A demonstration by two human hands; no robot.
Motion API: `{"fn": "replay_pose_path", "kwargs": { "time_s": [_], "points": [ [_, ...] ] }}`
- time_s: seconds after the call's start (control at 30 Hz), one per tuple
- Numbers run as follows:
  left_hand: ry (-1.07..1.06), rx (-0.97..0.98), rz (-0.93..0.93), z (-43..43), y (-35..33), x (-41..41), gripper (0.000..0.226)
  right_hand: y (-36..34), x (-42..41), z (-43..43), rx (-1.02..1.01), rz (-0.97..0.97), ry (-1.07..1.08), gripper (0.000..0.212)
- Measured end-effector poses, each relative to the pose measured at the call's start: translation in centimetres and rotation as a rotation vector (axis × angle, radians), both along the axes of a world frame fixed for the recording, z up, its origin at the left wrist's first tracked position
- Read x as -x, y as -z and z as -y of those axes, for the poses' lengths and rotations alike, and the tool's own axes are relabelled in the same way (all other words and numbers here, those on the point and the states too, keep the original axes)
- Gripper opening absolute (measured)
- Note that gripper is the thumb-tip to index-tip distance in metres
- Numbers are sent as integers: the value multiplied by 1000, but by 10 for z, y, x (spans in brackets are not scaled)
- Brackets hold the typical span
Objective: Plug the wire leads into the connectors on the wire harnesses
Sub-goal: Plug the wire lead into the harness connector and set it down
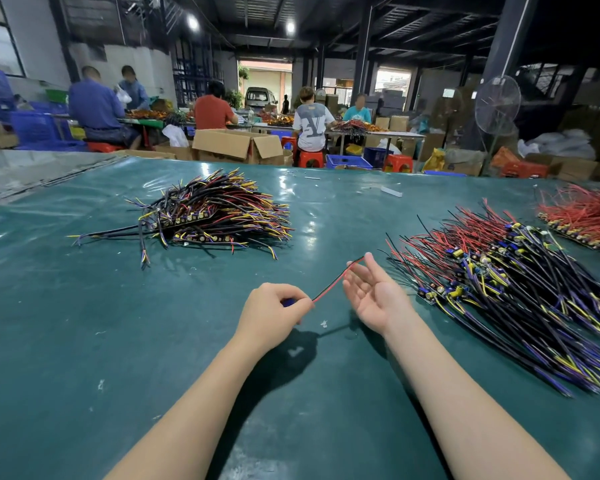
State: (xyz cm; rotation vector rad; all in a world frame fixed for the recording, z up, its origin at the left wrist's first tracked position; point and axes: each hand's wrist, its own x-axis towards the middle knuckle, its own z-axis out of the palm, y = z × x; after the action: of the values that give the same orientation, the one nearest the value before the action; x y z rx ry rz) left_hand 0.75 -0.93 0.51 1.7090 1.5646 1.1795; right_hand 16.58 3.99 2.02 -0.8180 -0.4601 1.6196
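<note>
Firmly, left hand (275,313) pinches the wire lead (330,286) lying across right hand (373,294).

Dim warehouse: ceiling lamps (192,22), standing fan (497,105), cardboard box (229,145), seated workers (311,124); perhaps a van (260,97) beyond.

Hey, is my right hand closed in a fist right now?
No, the right hand is open, palm up, while the left hand pinches the wire.
</note>
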Motion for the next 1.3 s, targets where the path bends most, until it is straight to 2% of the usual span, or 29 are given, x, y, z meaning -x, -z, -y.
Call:
{"fn": "replay_pose_path", "kwargs": {
  "time_s": [0.07, 0.17, 0.23, 0.47, 0.6, 0.7, 0.83, 0.97, 1.13, 1.3],
  "points": [
    [-24, 4, 52, -1, -1, 1, 27, -1, 2, 2, -21, 121, -156, 26],
    [-30, 4, 83, -2, -1, 2, 26, 0, 11, 10, -98, 418, -400, 11],
    [-31, 0, 86, -2, -1, 3, 27, 2, 18, 13, -132, 488, -463, 14],
    [26, 36, 38, -2, -1, 2, 32, 2, 19, 14, -145, 514, -378, 17],
    [81, 90, 234, -1, -3, 3, 33, 2, 19, 12, -122, 433, -323, 21],
    [121, 122, 308, -3, -3, 4, 32, 2, 16, 10, -114, 382, -309, 19],
    [166, 149, 349, -3, 0, 5, 29, 2, 15, 12, -147, 491, -402, 13],
    [202, 138, 285, -3, 1, 6, 29, 3, 17, 15, -151, 539, -448, 13],
    [234, 191, 282, -4, 2, 6, 31, 2, 19, 15, -166, 602, -387, 18],
    [280, 225, 350, -4, 0, 8, 20, 4, 24, 17, -168, 537, -283, 19]
  ]
}}
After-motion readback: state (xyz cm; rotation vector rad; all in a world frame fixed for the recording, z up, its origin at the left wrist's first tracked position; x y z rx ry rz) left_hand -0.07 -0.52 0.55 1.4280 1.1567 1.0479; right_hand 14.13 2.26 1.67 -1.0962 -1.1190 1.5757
